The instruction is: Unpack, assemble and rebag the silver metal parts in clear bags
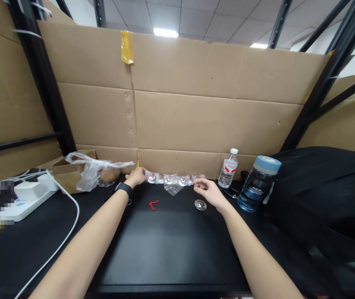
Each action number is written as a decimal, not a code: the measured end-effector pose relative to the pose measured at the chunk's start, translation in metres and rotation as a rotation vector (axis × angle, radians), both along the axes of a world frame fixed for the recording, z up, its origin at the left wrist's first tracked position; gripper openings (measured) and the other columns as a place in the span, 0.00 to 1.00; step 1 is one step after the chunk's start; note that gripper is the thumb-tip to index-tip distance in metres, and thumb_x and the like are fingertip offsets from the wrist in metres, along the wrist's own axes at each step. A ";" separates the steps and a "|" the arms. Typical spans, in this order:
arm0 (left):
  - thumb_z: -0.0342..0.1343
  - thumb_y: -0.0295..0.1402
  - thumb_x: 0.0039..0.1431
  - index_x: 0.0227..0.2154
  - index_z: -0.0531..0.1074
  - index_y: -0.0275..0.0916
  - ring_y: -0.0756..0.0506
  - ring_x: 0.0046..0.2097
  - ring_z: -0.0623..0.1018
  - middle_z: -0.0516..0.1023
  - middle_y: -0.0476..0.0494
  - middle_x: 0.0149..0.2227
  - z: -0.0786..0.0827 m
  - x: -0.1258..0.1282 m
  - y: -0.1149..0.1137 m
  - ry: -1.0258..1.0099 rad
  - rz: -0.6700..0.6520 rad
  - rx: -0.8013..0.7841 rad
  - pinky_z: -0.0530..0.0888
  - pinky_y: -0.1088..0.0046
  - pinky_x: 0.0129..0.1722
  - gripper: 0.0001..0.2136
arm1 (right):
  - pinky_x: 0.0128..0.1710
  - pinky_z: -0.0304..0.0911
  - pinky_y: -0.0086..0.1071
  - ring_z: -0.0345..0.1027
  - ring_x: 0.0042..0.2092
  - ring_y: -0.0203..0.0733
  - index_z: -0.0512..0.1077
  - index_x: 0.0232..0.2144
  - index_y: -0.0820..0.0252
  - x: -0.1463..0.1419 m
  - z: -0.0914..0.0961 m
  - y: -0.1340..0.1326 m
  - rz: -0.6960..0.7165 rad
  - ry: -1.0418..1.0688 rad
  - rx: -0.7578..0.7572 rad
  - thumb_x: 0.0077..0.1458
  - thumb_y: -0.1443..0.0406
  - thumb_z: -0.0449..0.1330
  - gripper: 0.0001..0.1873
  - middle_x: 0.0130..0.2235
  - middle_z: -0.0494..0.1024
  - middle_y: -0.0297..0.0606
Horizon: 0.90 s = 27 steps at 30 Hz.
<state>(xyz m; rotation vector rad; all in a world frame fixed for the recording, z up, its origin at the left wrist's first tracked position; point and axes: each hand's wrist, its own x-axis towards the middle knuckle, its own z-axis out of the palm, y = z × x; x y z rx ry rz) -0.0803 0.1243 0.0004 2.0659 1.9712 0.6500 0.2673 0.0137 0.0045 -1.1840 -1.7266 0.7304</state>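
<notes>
A row of small clear plastic packets (170,179) with silver and red contents lies along the foot of the cardboard wall. At its left end, the fingers of my left hand (136,176) are closed on the end packet; a dark watch is on that wrist. My right hand (209,192) is by the row's right end, its fingers curved and the thumb apart, with the fingertips close to the packets. I cannot tell whether they touch. Just below my right hand, a round silver metal disc (200,204) lies flat. A red cord loop (153,204) lies between my forearms.
To the right stand a clear water bottle (228,169), a blue-lidded bottle (257,185) and a black bag (323,199). On the left are a tied plastic bag (94,172), a white power strip (24,207) and a cable (74,216). A cardboard wall (183,120) closes the back.
</notes>
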 end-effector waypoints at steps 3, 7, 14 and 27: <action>0.64 0.39 0.50 0.47 0.74 0.45 0.37 0.51 0.78 0.82 0.39 0.46 -0.005 0.006 0.002 0.018 0.050 -0.039 0.68 0.63 0.48 0.20 | 0.43 0.64 0.35 0.68 0.35 0.38 0.77 0.41 0.62 0.001 0.002 -0.001 0.006 -0.033 0.005 0.51 0.59 0.65 0.16 0.37 0.78 0.38; 0.64 0.36 0.50 0.45 0.73 0.46 0.37 0.51 0.78 0.82 0.43 0.44 -0.010 0.010 -0.006 0.049 0.049 -0.062 0.67 0.60 0.50 0.18 | 0.42 0.65 0.34 0.68 0.35 0.38 0.77 0.42 0.62 0.000 0.001 -0.001 0.046 -0.081 0.000 0.51 0.60 0.64 0.16 0.38 0.79 0.39; 0.51 0.35 0.63 0.55 0.66 0.44 0.35 0.59 0.71 0.73 0.36 0.57 -0.004 0.034 -0.048 0.097 -0.057 0.309 0.63 0.55 0.55 0.18 | 0.44 0.66 0.36 0.70 0.40 0.42 0.77 0.43 0.60 0.010 -0.004 -0.001 0.015 -0.380 0.079 0.49 0.63 0.66 0.17 0.44 0.78 0.42; 0.52 0.29 0.60 0.42 0.75 0.46 0.41 0.46 0.78 0.79 0.43 0.42 0.013 0.046 -0.101 0.130 -0.547 0.182 0.71 0.68 0.49 0.11 | 0.35 0.64 0.30 0.72 0.33 0.40 0.80 0.40 0.58 0.022 -0.009 0.001 0.117 -0.605 -0.137 0.36 0.68 0.72 0.23 0.35 0.79 0.36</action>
